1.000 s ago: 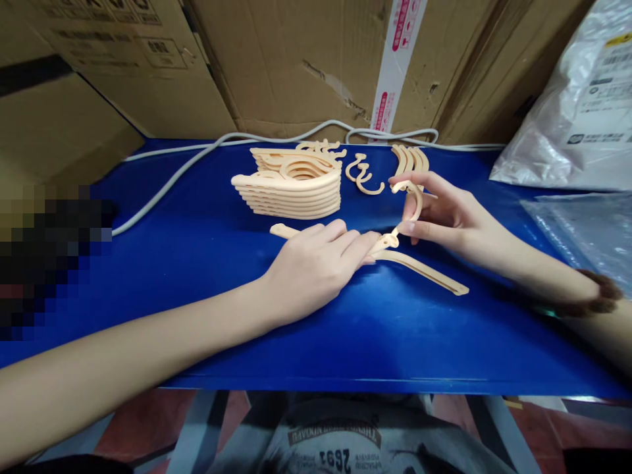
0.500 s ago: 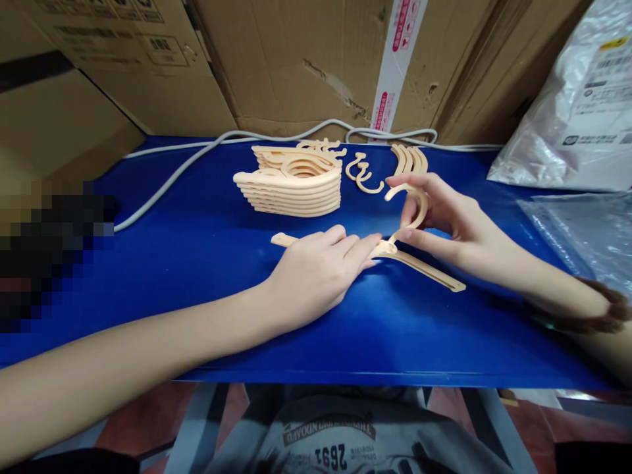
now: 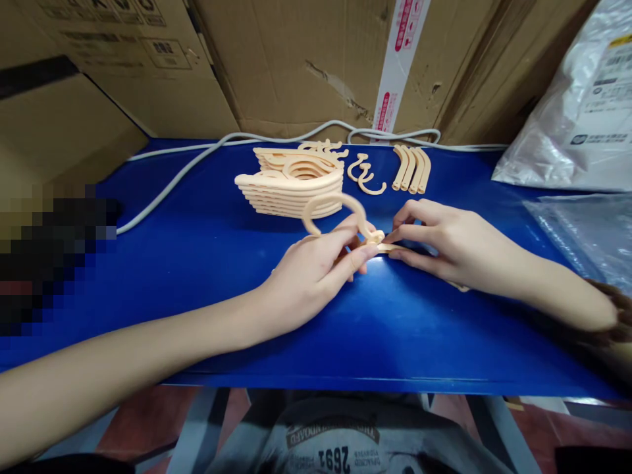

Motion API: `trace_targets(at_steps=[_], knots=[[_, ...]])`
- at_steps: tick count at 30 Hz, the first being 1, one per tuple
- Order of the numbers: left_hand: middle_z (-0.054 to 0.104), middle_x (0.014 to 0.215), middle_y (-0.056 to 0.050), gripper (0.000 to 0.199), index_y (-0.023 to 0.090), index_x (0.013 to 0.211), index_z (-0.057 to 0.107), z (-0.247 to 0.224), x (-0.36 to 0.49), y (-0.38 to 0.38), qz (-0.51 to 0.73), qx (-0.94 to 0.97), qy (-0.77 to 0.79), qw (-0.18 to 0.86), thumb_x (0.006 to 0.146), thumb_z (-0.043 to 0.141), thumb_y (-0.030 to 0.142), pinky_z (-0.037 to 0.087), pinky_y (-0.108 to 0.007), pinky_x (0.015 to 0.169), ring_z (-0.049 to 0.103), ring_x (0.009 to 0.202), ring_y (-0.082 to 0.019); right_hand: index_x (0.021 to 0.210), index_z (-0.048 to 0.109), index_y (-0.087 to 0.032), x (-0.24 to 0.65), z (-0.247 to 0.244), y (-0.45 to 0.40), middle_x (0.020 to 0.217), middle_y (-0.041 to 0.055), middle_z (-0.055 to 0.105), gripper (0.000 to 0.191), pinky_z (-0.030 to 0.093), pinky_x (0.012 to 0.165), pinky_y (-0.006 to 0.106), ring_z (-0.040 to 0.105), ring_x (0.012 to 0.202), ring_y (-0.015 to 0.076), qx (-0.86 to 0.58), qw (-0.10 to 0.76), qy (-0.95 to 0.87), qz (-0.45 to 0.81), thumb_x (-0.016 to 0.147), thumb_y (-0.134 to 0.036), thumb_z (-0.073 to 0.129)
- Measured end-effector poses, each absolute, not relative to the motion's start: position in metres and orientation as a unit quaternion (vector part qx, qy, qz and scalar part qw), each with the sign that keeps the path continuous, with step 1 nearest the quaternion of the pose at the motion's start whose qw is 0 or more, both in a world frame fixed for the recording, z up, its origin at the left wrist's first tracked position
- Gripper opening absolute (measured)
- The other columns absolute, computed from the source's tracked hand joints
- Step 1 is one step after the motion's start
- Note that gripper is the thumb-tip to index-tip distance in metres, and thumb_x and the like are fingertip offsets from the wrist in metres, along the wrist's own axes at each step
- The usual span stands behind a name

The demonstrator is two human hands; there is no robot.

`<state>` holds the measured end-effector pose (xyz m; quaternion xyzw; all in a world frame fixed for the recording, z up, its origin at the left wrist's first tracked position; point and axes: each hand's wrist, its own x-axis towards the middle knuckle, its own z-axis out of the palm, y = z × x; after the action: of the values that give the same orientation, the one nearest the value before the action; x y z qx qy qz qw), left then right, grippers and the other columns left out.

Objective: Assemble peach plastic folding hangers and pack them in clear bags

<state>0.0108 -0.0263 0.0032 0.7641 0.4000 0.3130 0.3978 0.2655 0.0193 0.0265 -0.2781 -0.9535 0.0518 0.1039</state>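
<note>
A cream plastic folding clothes hanger lies low over the blue table, mostly covered by my hands. Its curved hook stands up from the middle joint and arcs over to the left. My left hand is closed around the hanger by the joint, thumb at the hook's base. Just right of the joint, the fingers of my right hand pinch the hanger's right arm, whose tip shows under the palm. Behind my left hand sits a stack of similar folded hangers.
Loose hooks and several curved hanger arms lie at the back of the blue table. A white cable runs along the cardboard boxes. Plastic bags rest at the right.
The hook has swung from the right side over to the left. My right hand has let go of the hook and moved down onto the right arm; my left thumb now presses at the joint.
</note>
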Motion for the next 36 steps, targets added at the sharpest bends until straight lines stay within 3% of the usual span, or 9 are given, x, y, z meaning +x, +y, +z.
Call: trace_targets(at_steps=[9, 13, 16, 19, 23, 29, 33, 36], knots=[[0.074, 0.094, -0.002, 0.019, 0.017, 0.099, 0.070, 0.003, 0.010, -0.020, 0.366, 0.741, 0.377, 0.419, 0.103, 0.059, 0.032, 0.054, -0.022, 0.069, 0.069, 0.085, -0.014, 0.105, 0.064, -0.019, 0.258, 0.031, 0.015, 0.098, 0.0112, 0.071, 0.028, 0.048, 0.075, 0.033, 0.066, 0.084, 0.0219, -0.309, 0.115, -0.942, 0.054, 0.107, -0.031, 0.038], [0.075, 0.105, -0.001, 0.022, 0.017, 0.094, 0.069, 0.007, 0.011, -0.021, 0.364, 0.740, 0.384, 0.416, 0.105, 0.056, 0.031, 0.052, -0.021, 0.069, 0.065, 0.078, -0.010, 0.100, 0.061, -0.018, 0.261, 0.033, 0.012, 0.088, 0.0102, 0.070, 0.029, 0.040, 0.062, 0.031, 0.064, 0.072, 0.0211, -0.322, 0.106, -0.940, 0.030, 0.105, -0.028, 0.034], [0.074, 0.112, -0.001, 0.025, 0.018, 0.095, 0.069, 0.009, 0.011, -0.024, 0.357, 0.742, 0.392, 0.410, 0.107, 0.053, 0.034, 0.050, -0.021, 0.070, 0.061, 0.074, -0.008, 0.104, 0.060, -0.021, 0.261, 0.036, 0.007, 0.078, 0.0062, 0.069, 0.037, 0.031, 0.054, 0.031, 0.059, 0.059, 0.0187, -0.338, 0.121, -0.933, 0.028, 0.109, -0.039, 0.029], [0.072, 0.099, 0.001, 0.029, 0.019, 0.097, 0.069, 0.009, 0.009, -0.026, 0.356, 0.751, 0.390, 0.396, 0.109, 0.049, 0.036, 0.049, -0.022, 0.073, 0.060, 0.075, -0.009, 0.096, 0.058, -0.021, 0.258, 0.037, 0.003, 0.069, 0.0043, 0.064, 0.050, 0.029, 0.053, 0.031, 0.053, 0.053, 0.0169, -0.310, 0.134, -0.941, 0.033, 0.108, -0.058, 0.027], [0.069, 0.092, 0.001, 0.029, 0.018, 0.100, 0.071, 0.007, 0.009, -0.025, 0.359, 0.764, 0.366, 0.393, 0.110, 0.048, 0.033, 0.050, -0.021, 0.075, 0.060, 0.075, -0.009, 0.089, 0.059, -0.021, 0.254, 0.034, 0.000, 0.066, 0.0041, 0.062, 0.042, 0.027, 0.054, 0.031, 0.055, 0.056, 0.0164, -0.281, 0.114, -0.952, -0.027, 0.110, -0.046, 0.033], [0.061, 0.085, 0.002, 0.027, 0.016, 0.110, 0.075, 0.007, 0.010, -0.023, 0.352, 0.780, 0.338, 0.393, 0.109, 0.051, 0.028, 0.049, -0.018, 0.069, 0.057, 0.068, -0.006, 0.092, 0.064, -0.017, 0.253, 0.026, 0.000, 0.084, 0.0052, 0.072, 0.039, 0.034, 0.058, 0.030, 0.065, 0.066, 0.0146, -0.249, 0.103, -0.956, -0.116, 0.112, -0.037, 0.036], [0.062, 0.094, 0.000, 0.025, 0.015, 0.112, 0.075, 0.007, 0.009, -0.023, 0.349, 0.774, 0.325, 0.416, 0.107, 0.054, 0.028, 0.049, -0.015, 0.066, 0.057, 0.065, -0.004, 0.098, 0.067, -0.015, 0.254, 0.025, 0.001, 0.090, 0.0057, 0.074, 0.036, 0.041, 0.063, 0.030, 0.069, 0.073, 0.0160, -0.229, 0.114, -0.953, -0.165, 0.111, -0.034, 0.041], [0.066, 0.109, -0.002, 0.024, 0.017, 0.113, 0.076, 0.005, 0.010, -0.021, 0.348, 0.769, 0.313, 0.435, 0.107, 0.054, 0.028, 0.051, -0.015, 0.068, 0.062, 0.075, -0.005, 0.098, 0.068, -0.014, 0.255, 0.026, 0.002, 0.090, 0.0052, 0.073, 0.033, 0.044, 0.066, 0.030, 0.070, 0.075, 0.0171, -0.223, 0.118, -0.951, -0.178, 0.110, -0.034, 0.045]])
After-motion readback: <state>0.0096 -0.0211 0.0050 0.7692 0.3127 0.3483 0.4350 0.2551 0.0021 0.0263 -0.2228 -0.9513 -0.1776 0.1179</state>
